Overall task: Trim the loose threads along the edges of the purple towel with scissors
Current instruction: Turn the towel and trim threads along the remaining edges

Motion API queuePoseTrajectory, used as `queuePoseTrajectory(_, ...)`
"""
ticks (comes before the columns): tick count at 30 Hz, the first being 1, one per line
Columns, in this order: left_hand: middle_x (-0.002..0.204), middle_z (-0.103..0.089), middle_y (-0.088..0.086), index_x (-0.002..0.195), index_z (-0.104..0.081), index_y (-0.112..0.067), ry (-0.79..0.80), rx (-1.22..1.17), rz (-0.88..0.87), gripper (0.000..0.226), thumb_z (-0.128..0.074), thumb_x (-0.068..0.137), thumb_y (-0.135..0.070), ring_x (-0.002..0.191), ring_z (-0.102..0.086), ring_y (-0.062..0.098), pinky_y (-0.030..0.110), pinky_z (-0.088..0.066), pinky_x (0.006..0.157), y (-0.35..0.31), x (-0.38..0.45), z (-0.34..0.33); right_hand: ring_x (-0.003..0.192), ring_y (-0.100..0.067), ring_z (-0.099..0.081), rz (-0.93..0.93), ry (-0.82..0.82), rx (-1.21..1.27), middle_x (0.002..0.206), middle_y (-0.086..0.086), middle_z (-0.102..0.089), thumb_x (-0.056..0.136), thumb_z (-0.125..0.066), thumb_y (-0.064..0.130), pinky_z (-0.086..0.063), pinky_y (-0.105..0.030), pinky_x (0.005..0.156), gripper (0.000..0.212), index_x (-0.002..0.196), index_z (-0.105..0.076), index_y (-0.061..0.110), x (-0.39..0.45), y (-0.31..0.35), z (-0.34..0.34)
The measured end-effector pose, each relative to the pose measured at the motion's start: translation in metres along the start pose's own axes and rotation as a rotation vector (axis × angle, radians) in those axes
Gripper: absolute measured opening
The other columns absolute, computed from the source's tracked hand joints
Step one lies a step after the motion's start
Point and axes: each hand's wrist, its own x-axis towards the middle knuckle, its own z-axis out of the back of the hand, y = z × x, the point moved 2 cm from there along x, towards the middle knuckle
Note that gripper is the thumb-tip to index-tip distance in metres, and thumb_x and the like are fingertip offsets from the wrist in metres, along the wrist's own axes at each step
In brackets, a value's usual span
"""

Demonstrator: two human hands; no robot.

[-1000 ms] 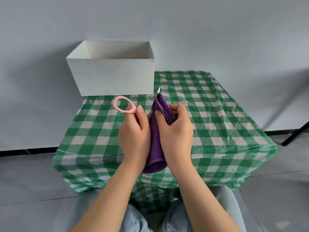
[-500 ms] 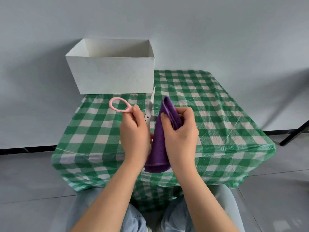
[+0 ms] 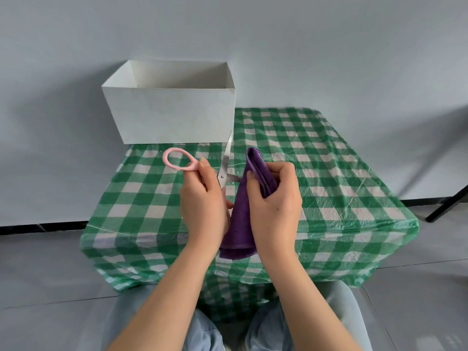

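Observation:
A folded purple towel hangs upright above the table's near edge, gripped near its top by my right hand. My left hand holds pink-handled scissors just left of the towel. One pink loop sticks out to the upper left. The steel blades are spread apart: one points up toward the box, the other points right and reaches the towel's left edge. Loose threads are too small to make out.
A white open-topped box stands at the back left of the table, which has a green-and-white checked plastic cover. A grey wall rises behind it. A dark bar slants to the floor at the right. My knees are below the table edge.
The scissors came out from behind the towel to its left and their blades spread apart. The towel shifted slightly right and lower in my right hand.

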Motion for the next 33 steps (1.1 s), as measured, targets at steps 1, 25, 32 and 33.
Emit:
queuePoseTrajectory(1, 0.043, -0.044, -0.011, 0.070, -0.038, -0.023, -0.001, 0.008, -0.011, 0.034, -0.033, 0.102, -0.031, 0.037, -0.039, 0.005, 0.023, -0.032, 0.043, 0.000, 0.000, 0.000, 0.078, -0.009, -0.053, 0.014, 0.018, 0.010, 0.090, 0.006, -0.058, 0.090, -0.065, 0.018, -0.040, -0.017, 0.065, 0.016, 0.093, -0.051, 0.023, -0.001, 0.002, -0.002)
queuePoseTrajectory(25, 0.055, -0.033, -0.007, 0.073, -0.043, -0.020, -0.078, -0.327, 0.251, 0.034, -0.034, 0.102, -0.037, 0.045, -0.040, 0.009, 0.038, -0.047, 0.056, 0.005, 0.017, -0.007, 0.060, -0.008, -0.055, -0.247, 0.337, 0.163, 0.073, 0.012, -0.063, 0.096, -0.056, 0.027, -0.046, -0.038, 0.062, 0.015, 0.094, -0.041, 0.028, -0.022, -0.012, -0.004)
queuePoseTrajectory(32, 0.060, -0.038, -0.006, 0.078, -0.047, -0.022, -0.058, -0.377, 0.295, 0.032, -0.037, 0.099, -0.043, 0.049, -0.040, 0.007, 0.028, -0.040, 0.054, 0.004, 0.010, -0.012, 0.065, -0.019, -0.058, -0.211, 0.339, 0.236, 0.081, -0.001, -0.063, 0.087, -0.071, 0.025, -0.049, -0.040, 0.062, 0.032, 0.093, -0.040, 0.027, -0.021, -0.012, -0.006)
queuePoseTrajectory(33, 0.059, -0.037, -0.004, 0.077, -0.046, -0.019, -0.050, -0.400, 0.297, 0.034, -0.036, 0.100, -0.042, 0.045, -0.040, 0.005, 0.022, -0.040, 0.048, 0.002, 0.010, -0.012, 0.063, -0.018, -0.056, -0.202, 0.331, 0.239, 0.079, 0.000, -0.062, 0.087, -0.071, 0.021, -0.048, -0.041, 0.062, 0.032, 0.092, -0.040, 0.027, -0.021, -0.013, -0.005)
